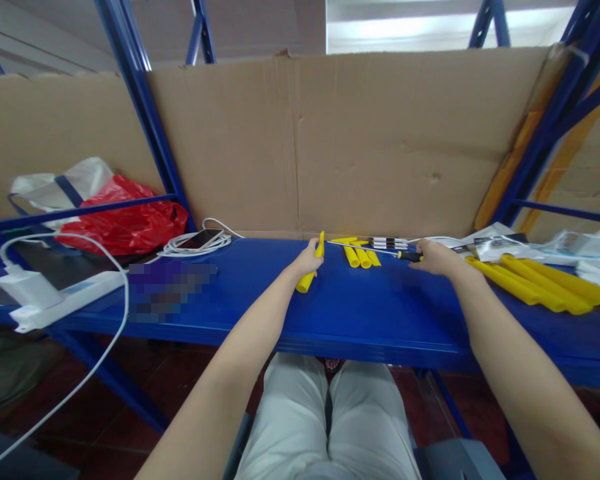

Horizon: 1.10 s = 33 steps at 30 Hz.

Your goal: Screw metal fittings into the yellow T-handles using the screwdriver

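**Two items gripped: yellow tube (305,283) left, screwdriver (409,256) right**

Far left: power strip (83,297), red bag (130,217), coiled white cable (193,249), all well apart from the hands.

Left hand (310,259): fingers closed around the tube's middle, both ends sticking out. Tube is over the blue bench (370,323), left of centre. Long axis runs steep, near end toward the wearer, far end toward the cardboard (300,147).

Key relation: screwdriver shaft runs nearly level, right to left, so it crosses the tube's axis rather than lining up with it. Tip is right by the tube's far end; can't tell if touching. Left hand is the nearer one to that tip.

Between hands: loose yellow tubes (364,259) and banded white pieces (387,244), both near the shaft.

Right hand (435,257): curled on the handle's butt end, finger detail too small to read.

Right of that: larger yellow pieces (535,285), plastic packets (510,248).
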Available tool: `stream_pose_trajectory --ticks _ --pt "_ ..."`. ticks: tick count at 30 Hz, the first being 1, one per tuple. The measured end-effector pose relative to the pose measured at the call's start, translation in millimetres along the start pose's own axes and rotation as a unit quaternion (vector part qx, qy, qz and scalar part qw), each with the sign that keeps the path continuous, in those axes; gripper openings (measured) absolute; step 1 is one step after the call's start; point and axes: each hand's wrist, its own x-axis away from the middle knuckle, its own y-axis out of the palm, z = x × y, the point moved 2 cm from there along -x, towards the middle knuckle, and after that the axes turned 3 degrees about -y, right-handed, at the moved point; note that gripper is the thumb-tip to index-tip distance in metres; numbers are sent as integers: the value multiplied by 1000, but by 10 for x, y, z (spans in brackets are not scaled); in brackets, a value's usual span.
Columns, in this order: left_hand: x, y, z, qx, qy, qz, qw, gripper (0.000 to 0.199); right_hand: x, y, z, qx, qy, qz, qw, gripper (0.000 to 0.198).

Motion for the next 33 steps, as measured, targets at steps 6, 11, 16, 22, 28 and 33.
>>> stream_pose_trajectory --ticks 6,11,16,22,28,33 --pt "-12 -2 -15 0 -7 0 1000 63 24 -32 -12 -19 -8 -38 999 24" --pt "-2 -10 -9 3 -8 0 1000 62 29 -62 -21 -48 -18 -67 996 22" --pt "15 -12 5 1 -6 -2 1000 61 7 -32 -17 15 7 -28 999 23" --pt "-25 -5 -23 -4 -3 -6 1000 62 -7 4 -14 19 24 -14 999 35" --pt "-27 -8 -32 0 -3 -8 1000 62 23 -23 -32 -36 -8 -62 997 25" --pt "-2 -11 -15 -4 -2 -4 1000 62 36 -52 -40 -48 -7 -55 997 19"
